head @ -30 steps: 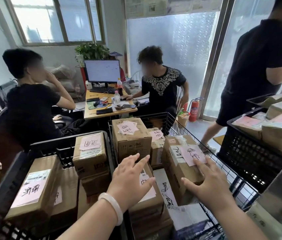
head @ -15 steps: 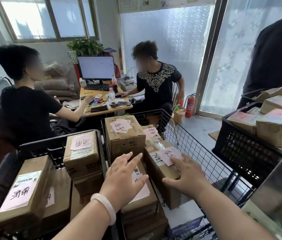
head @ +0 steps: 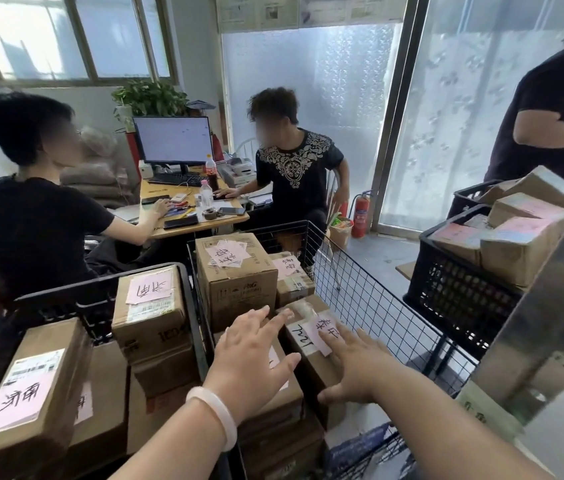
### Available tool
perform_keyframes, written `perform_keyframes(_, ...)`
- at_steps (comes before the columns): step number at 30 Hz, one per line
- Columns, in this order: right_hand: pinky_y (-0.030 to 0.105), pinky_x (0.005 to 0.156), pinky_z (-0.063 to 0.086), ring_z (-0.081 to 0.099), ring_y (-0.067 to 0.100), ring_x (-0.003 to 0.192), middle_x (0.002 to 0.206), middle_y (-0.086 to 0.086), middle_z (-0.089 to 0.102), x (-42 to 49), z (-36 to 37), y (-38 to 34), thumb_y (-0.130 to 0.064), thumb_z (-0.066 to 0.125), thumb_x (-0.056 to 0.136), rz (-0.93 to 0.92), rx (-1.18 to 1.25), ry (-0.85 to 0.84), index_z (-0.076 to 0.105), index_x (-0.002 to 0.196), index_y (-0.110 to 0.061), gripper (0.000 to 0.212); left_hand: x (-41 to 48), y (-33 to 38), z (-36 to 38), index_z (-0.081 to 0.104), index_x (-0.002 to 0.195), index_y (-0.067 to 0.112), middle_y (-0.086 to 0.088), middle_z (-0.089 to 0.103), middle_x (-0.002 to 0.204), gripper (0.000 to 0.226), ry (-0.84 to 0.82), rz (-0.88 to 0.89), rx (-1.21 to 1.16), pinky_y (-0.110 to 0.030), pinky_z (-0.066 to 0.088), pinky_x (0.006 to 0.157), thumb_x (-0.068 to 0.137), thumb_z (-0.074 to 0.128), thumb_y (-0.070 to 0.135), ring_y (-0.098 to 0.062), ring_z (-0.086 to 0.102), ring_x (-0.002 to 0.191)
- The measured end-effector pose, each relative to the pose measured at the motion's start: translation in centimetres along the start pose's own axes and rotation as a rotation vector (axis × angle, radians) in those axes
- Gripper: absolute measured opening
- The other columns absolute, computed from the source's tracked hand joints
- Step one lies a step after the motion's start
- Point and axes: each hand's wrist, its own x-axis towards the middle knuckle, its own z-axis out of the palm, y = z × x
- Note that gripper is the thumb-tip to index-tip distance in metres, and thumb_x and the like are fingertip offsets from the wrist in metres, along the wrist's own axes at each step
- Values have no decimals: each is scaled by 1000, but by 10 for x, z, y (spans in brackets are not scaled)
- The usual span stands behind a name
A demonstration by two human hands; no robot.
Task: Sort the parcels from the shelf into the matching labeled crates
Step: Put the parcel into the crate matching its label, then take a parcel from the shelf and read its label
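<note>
Seats the pink-labelled parcel (head: pixel 318 367) lower in the wire crate (head: pixel 360 271) than a second ago, right hand (head: pixel 360 370) on it, left hand (head: pixel 252 356) alongside, fingers of both spread. Press level before letting go.

Daylight floods in through the window (head: pixel 65 36) and frosted glass doors (head: pixel 308 98), well beyond the left hand (head: pixel 252 358) and right hand (head: pixel 353 368), washing the panes near white. Shadows are soft. Both hands blur slightly at the fingertips; straight lines bow toward the frame edges.
</note>
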Motion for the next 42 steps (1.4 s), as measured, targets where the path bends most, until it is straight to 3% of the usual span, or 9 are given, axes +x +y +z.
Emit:
perform_keyframes(6,32,115,-2,-1,13,149,163,-11,3,-73,-9,-9,-81,50,73,29,158,300,0,153,-41,103,-12,16,-1,9,153,43,9,10,163,72,-19,138,65,-45,9,122,92,39,65,-14,1,150)
perform_keyframes(9,30,116,1,-1,6,147,162,-16,3,-133,0,-19,-82,45,74,110,223,477,2,152,-46,95,-21,32,-3,5,153,46,9,3,164,72,-35,246,77,-48,6,122,92,38,66,-15,-4,151)
perform_keyframes(17,28,118,-1,-4,5,146,159,-16,5,-297,54,-39,-87,28,77,568,135,783,9,151,-44,88,-86,111,15,1,151,45,8,6,164,72,15,767,69,-47,-6,121,91,34,69,-17,-2,151)
perform_keyframes(21,36,121,1,-12,12,148,160,-14,-8,-388,93,-55,-93,13,70,837,73,729,-3,150,-48,93,-138,157,31,6,152,44,7,11,163,74,-15,976,-22,-47,1,121,90,38,67,-18,3,150)
perform_keyframes(24,38,120,2,-7,14,149,162,-10,-5,-457,113,-67,-89,27,72,1024,50,727,0,151,-46,93,-189,199,40,6,152,44,8,12,163,77,-49,1132,-80,-47,9,122,87,39,69,-18,7,150)
perform_keyframes(27,36,117,-9,-20,10,145,156,-17,-21,-518,135,-81,-92,25,70,1187,43,732,-22,143,-53,95,-241,234,46,5,152,46,7,13,163,77,-82,1282,-111,-47,11,122,86,35,71,-18,9,150)
perform_keyframes(32,39,121,-4,-20,12,146,160,-13,-20,-611,175,-97,-86,41,72,1370,105,712,-30,136,-56,101,-326,290,58,-7,150,47,9,5,163,82,-140,1465,-140,-47,4,121,86,39,70,-16,2,150)
perform_keyframes(37,42,121,-2,-21,12,146,159,-11,-21,-701,206,-100,-84,42,74,1468,154,661,-21,145,-49,101,-413,345,79,-9,149,48,10,3,163,82,-214,1515,-183,-45,2,120,87,39,70,-15,0,150)
perform_keyframes(42,35,122,3,-12,12,148,161,-10,-13,-794,228,-86,-79,42,79,1491,223,649,-14,147,-47,94,-485,405,92,-3,149,50,11,8,162,78,-269,1448,-299,-41,10,120,88,41,69,-13,4,148)
